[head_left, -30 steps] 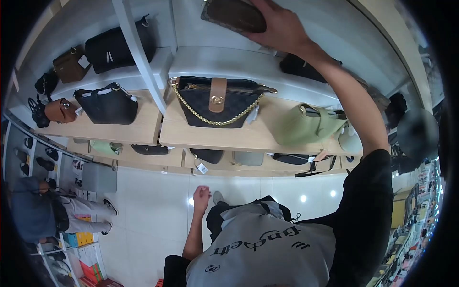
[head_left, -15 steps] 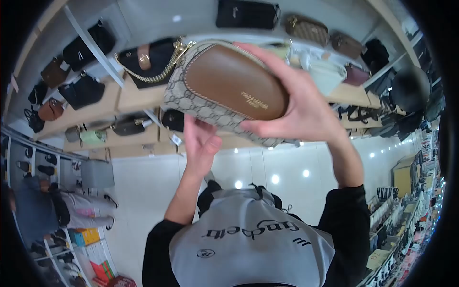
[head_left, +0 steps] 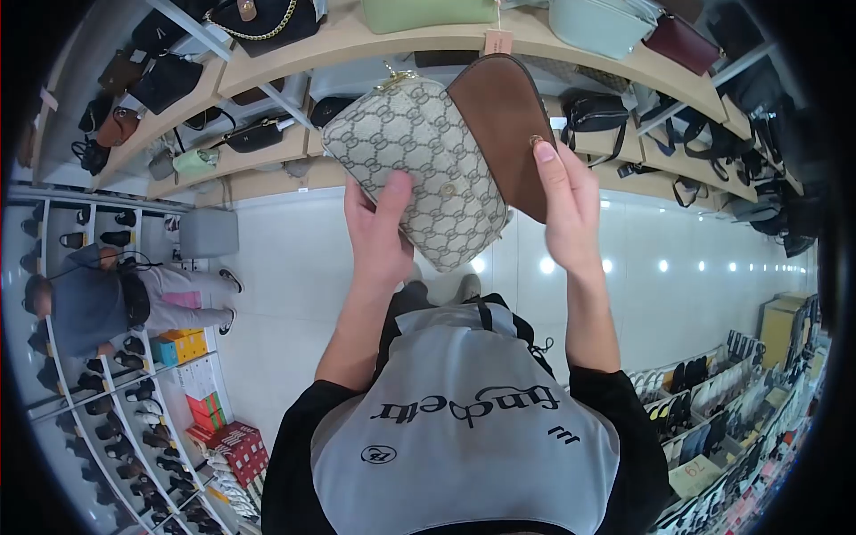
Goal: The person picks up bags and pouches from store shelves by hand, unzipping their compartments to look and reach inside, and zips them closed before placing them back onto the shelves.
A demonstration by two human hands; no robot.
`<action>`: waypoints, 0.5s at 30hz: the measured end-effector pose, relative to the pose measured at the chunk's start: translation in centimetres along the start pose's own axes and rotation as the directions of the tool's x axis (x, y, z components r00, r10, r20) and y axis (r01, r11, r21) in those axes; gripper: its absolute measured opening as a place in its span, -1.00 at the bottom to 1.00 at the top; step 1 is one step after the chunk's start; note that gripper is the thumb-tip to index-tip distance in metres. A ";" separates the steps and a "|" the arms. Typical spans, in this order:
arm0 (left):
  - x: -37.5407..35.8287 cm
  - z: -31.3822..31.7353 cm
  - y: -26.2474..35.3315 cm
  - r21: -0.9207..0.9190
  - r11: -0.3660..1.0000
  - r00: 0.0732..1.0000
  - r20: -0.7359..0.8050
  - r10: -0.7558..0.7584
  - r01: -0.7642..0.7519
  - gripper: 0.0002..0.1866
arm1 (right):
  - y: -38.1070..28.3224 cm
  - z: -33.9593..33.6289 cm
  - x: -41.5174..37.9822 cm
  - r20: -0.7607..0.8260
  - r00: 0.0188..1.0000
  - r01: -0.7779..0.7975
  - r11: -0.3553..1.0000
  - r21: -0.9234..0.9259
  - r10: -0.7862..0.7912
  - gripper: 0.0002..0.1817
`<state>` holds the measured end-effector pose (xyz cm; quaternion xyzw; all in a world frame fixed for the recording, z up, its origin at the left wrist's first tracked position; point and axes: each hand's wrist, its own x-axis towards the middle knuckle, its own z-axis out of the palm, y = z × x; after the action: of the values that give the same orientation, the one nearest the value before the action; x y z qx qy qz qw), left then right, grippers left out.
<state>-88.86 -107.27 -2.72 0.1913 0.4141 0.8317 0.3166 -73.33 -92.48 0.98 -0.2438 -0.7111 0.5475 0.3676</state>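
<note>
A beige handbag (head_left: 419,143) with a dark interlocking pattern is held up before me, above the floor. My left hand (head_left: 382,218) grips its body from below, thumb pressed on the patterned front and fingers behind. The brown flap (head_left: 504,134) is lifted away to the right, showing its plain inner side. My right hand (head_left: 569,201) pinches the flap's edge beside a small round metal snap. A gold-coloured zip and clasp show along the bag's upper left edge. What is inside the bag is hidden.
Curved wooden shelves (head_left: 588,45) with several bags stand ahead, including a green bag (head_left: 428,13) and a black bag (head_left: 596,116). A person (head_left: 98,290) stands at the left by shoe racks. A grey stool (head_left: 209,234) is near them. Display bins (head_left: 695,392) line the lower right.
The flap, earlier closed over the front, is now raised. My right hand has moved from around the bag to the flap's edge, and my left thumb now presses on the bag's front.
</note>
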 end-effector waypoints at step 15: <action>-0.9 -5.5 1.4 0.181 0.973 0.989 0.002 -0.147 0.144 -0.10 | -1.4 7.5 -5.4 -0.094 0.995 0.032 0.999 0.030 -0.029 -0.66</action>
<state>-91.91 -111.65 -4.81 0.1946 0.4984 0.7637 0.3612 -75.88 -101.49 -0.01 -0.2526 -0.6880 0.5411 0.4125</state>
